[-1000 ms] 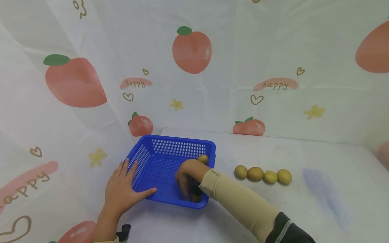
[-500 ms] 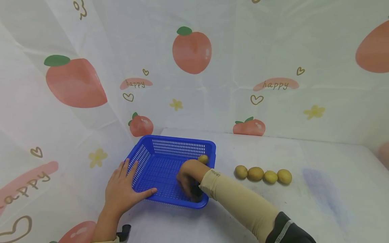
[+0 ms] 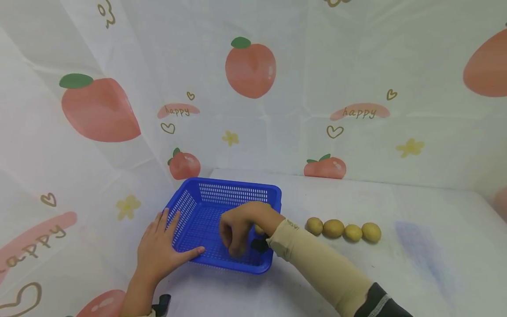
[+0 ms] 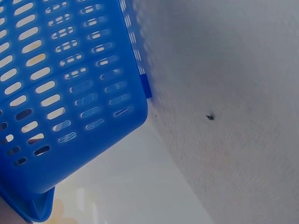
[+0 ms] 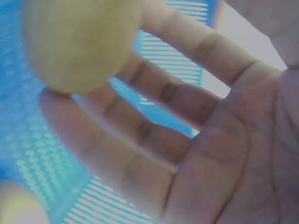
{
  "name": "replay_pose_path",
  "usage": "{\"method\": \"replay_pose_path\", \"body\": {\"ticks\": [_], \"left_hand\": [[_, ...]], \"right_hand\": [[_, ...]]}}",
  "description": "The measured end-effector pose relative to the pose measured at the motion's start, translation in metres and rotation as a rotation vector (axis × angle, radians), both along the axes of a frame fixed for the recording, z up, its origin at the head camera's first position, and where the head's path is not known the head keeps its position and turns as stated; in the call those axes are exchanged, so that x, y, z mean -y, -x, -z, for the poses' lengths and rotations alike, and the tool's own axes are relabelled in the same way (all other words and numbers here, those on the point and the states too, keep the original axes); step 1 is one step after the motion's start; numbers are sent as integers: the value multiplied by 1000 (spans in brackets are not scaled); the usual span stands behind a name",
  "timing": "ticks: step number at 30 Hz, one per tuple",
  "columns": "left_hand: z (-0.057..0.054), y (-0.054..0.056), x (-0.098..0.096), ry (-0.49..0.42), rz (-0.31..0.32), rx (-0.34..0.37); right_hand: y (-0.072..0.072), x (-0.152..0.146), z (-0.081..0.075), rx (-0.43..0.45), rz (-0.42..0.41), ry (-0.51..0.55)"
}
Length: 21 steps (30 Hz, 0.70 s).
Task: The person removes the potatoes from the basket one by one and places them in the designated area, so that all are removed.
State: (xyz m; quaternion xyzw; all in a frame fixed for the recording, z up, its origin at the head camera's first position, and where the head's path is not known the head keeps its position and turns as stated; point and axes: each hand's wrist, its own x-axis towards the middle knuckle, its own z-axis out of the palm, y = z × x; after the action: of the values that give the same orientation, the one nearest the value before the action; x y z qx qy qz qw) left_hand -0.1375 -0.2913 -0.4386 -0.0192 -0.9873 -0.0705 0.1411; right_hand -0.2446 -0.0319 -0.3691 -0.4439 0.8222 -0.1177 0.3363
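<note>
The right hand (image 3: pixel 239 226) reaches down inside the blue basket, its fingers curved and their tips gripping a potato (image 5: pixel 81 44). The right wrist view shows the potato's rounded end against the fingertips, with the basket's slotted wall behind; where the thumb meets it is hard to make out. From the head view the hand hides most of that potato. Another potato (image 3: pixel 259 230) sits in the basket beside the right wrist, partly covered by it.

The left hand (image 3: pixel 160 246) grips nothing: its fingers lie spread and fairly straight over the left rim of the basket (image 3: pixel 231 192), while the thumb points across the near left corner. The left wrist view looks at the outside of the basket and its slots.

To the right of the basket, apart from it, four potatoes (image 3: pixel 333 228) lie in a row on the white table (image 3: pixel 416 202). A bluish smear (image 3: pixel 424 251) marks the surface farther right. Behind stands a pale backdrop (image 3: pixel 293 88) printed with red fruit, hearts, yellow flowers and the word "happy".
</note>
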Motion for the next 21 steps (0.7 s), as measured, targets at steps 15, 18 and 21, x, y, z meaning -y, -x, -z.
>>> {"method": "replay_pose_path", "body": {"ticks": [15,18,21], "left_hand": [[-1,0,2,-7,-6,20],[-2,0,1,-3,-6,22],[-1,0,0,1,-3,18]], "right_hand": [[-10,-77,-33,-81,-16,625],[-14,-92,-30,-76,14,704],[-18,-105,-26,-63,30,755]]}}
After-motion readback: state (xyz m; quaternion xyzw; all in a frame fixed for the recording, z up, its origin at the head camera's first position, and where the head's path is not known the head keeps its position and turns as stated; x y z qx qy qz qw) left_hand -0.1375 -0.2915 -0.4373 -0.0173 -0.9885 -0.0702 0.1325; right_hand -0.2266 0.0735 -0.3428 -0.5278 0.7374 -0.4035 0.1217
